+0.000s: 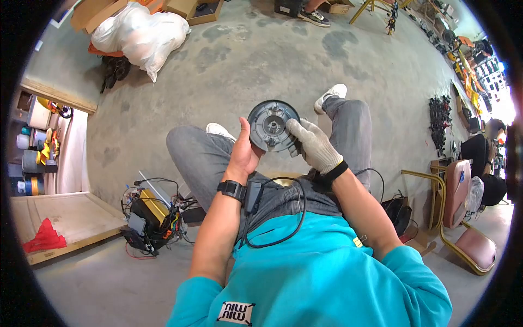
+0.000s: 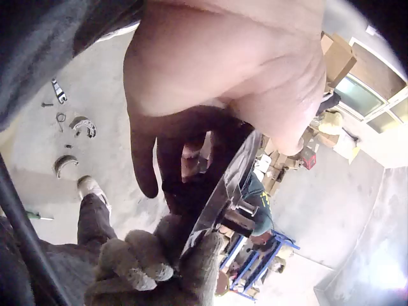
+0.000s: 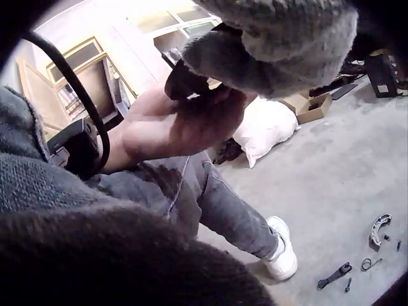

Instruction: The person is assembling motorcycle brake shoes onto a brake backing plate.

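Observation:
A round dark-grey brake backing plate [image 1: 262, 121], with a raised hub at its centre, is held over the lap. My bare left hand [image 1: 246, 151] supports its left side, thumb raised straight and fingers behind the plate. In the left wrist view these fingers reach along the plate's back. My right hand [image 1: 317, 146], in a knitted glove, pinches the right rim with the thumb on the hub face and the other fingers underneath. The right wrist view shows the glove [image 3: 280, 54] above the left hand [image 3: 185, 124], hiding most of the plate.
Brake shoes [image 2: 65, 166], a metal lever [image 3: 335, 276] and a small spring [image 3: 368, 265] lie on the concrete floor. Wired electronics [image 1: 155, 210] sit at the left, near a wooden panel [image 1: 71, 210]. White bags [image 1: 141, 35] lie ahead; a chair [image 1: 456, 193] stands right.

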`<act>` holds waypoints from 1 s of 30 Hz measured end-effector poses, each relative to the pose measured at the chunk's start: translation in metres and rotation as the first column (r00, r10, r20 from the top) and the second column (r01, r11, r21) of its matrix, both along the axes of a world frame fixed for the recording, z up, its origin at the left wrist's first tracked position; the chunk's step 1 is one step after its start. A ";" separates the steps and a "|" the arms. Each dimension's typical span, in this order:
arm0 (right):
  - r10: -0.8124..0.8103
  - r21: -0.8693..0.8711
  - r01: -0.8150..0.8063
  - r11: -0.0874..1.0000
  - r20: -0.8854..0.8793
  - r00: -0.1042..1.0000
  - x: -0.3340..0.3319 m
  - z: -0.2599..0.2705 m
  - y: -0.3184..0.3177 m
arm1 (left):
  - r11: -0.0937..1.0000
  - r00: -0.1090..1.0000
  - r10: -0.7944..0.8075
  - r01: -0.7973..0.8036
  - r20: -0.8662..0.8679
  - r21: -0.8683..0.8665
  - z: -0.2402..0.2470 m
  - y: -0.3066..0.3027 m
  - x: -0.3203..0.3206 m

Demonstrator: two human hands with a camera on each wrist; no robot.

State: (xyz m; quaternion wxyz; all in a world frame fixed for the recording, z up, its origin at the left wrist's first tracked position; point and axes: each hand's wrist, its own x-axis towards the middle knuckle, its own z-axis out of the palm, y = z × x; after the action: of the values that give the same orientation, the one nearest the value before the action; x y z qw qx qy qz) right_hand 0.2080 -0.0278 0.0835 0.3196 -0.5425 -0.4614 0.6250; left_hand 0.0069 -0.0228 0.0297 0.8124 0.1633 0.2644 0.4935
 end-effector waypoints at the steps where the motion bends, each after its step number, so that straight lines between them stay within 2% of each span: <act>1: -0.008 -0.004 0.008 1.000 -0.003 1.000 0.000 -0.004 0.001 | 1.000 0.995 0.025 -0.024 -0.102 0.012 -0.001 0.000 -0.001; 2: -0.026 0.021 0.026 0.999 0.003 1.000 0.004 -0.011 0.004 | 0.999 0.978 0.048 -0.044 -0.202 0.028 -0.003 0.000 0.001; 3: -0.045 0.046 0.045 0.998 0.008 0.999 0.004 -0.012 0.004 | 0.999 0.978 0.037 -0.032 -0.204 0.023 -0.007 0.000 -0.001; 5: -0.073 0.021 0.073 0.997 -0.013 0.997 0.007 -0.011 0.006 | 0.997 0.941 0.061 -0.041 -0.334 0.067 -0.015 0.002 -0.006; 7: -0.130 -0.005 0.130 0.992 -0.050 0.990 0.010 -0.017 0.008 | 0.995 0.948 0.082 -0.063 -0.307 0.074 -0.008 -0.001 -0.003; 8: -0.144 -0.026 0.142 0.990 -0.145 0.979 0.008 -0.020 0.008 | 0.994 0.924 0.103 -0.082 -0.368 0.073 -0.010 -0.002 -0.004; 10: -0.161 -0.029 0.159 0.987 -0.164 0.973 0.008 -0.017 0.008 | 0.992 0.897 0.121 -0.099 -0.426 0.074 -0.012 -0.002 0.000; 12: -0.176 -0.033 0.173 0.984 -0.182 0.967 0.007 -0.018 0.008 | 0.968 0.741 0.249 -0.172 -0.623 0.182 -0.011 -0.004 0.003; 13: -0.199 -0.042 0.195 0.980 -0.170 0.965 0.007 -0.022 0.010 | 0.969 0.740 0.247 -0.170 -0.625 0.182 -0.009 -0.004 0.003; 15: -0.228 -0.050 0.223 0.973 -0.158 0.961 0.005 -0.023 0.012 | 0.934 0.656 0.328 -0.117 -0.680 0.338 -0.006 -0.004 0.003; 16: -0.230 -0.042 0.226 0.973 -0.168 0.959 0.005 -0.022 0.014 | 0.934 0.657 0.327 -0.113 -0.679 0.339 -0.009 -0.004 0.003; 18: -0.230 -0.034 0.228 0.973 -0.183 0.956 0.005 -0.018 0.021 | 0.867 0.458 0.443 -0.003 -0.770 0.497 -0.010 -0.004 0.003; 19: -0.222 -0.019 0.222 0.975 -0.158 0.962 0.004 -0.016 0.026 | 0.869 0.455 0.442 -0.002 -0.773 0.495 -0.008 -0.004 0.003; 21: -0.216 -0.014 0.216 0.976 -0.134 0.967 0.001 -0.023 0.035 | 0.811 0.369 0.545 -0.004 -0.753 0.585 -0.005 -0.004 0.002; 22: -0.227 -0.008 0.229 0.973 -0.165 0.960 -0.003 -0.035 0.039 | 0.813 0.367 0.542 -0.002 -0.756 0.582 -0.004 -0.006 0.001; 24: -0.251 -0.044 0.249 0.968 -0.260 0.932 -0.007 -0.048 0.040 | 0.781 0.262 0.597 0.029 -0.758 0.624 -0.002 -0.007 0.001; 25: -0.255 -0.049 0.251 0.967 -0.261 0.931 -0.007 -0.050 0.037 | 0.783 0.262 0.593 0.032 -0.762 0.621 -0.001 -0.007 0.001; 27: -0.287 -0.187 0.227 0.956 -0.415 0.863 -0.009 -0.051 0.032 | 0.774 0.209 0.597 0.103 -0.775 0.624 -0.001 -0.008 -0.001; 28: -0.288 -0.187 0.229 0.955 -0.412 0.864 -0.008 -0.049 0.031 | 0.775 0.212 0.596 0.102 -0.775 0.624 -0.005 -0.007 -0.002; 30: -0.310 -0.214 0.238 0.947 -0.420 0.853 -0.006 -0.042 0.032 | 0.890 0.551 0.455 -0.260 -0.700 0.375 -0.011 -0.002 -0.006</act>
State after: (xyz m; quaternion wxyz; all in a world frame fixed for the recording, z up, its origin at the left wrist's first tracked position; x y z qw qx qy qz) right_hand 0.2017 0.0038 0.0411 0.4603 -0.4670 -0.2432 0.7148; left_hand 0.0006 -0.0244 0.0186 0.4765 0.3923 0.5551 0.5575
